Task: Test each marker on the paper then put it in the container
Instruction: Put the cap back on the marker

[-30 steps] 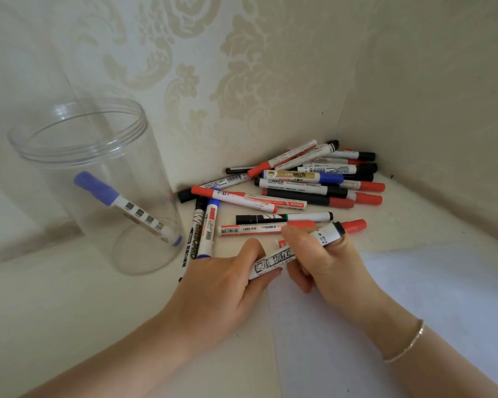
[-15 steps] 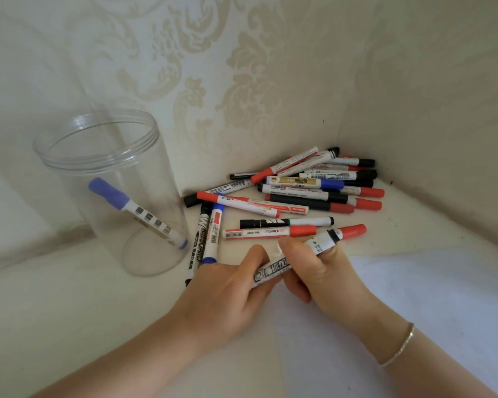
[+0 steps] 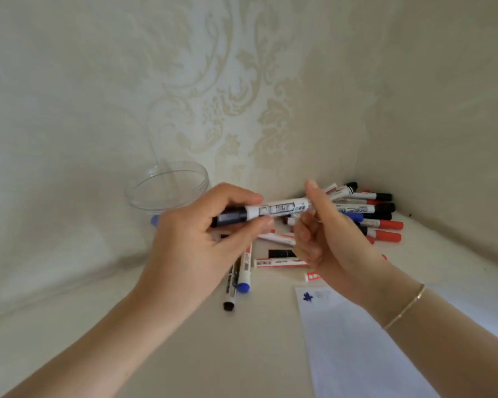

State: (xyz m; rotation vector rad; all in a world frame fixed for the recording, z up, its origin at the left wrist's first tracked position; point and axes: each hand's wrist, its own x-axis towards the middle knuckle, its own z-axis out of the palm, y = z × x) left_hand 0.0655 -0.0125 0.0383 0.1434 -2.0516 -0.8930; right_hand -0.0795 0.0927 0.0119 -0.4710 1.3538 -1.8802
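Both hands hold one marker (image 3: 276, 209) level in the air above the tabletop (image 3: 184, 340). The left hand (image 3: 202, 239) grips the dark cap end between thumb and curled fingers. The right hand (image 3: 325, 234) pinches the white barrel at its other end. Behind the left hand stands the clear container (image 3: 167, 191), a blue-capped marker (image 3: 155, 220) showing inside it. A pile of markers (image 3: 368, 214) lies in the corner behind the hands. The paper (image 3: 357, 349) lies below the right hand, with a blue mark (image 3: 307, 297) near its top corner. A bracelet (image 3: 406, 307) circles the right wrist.
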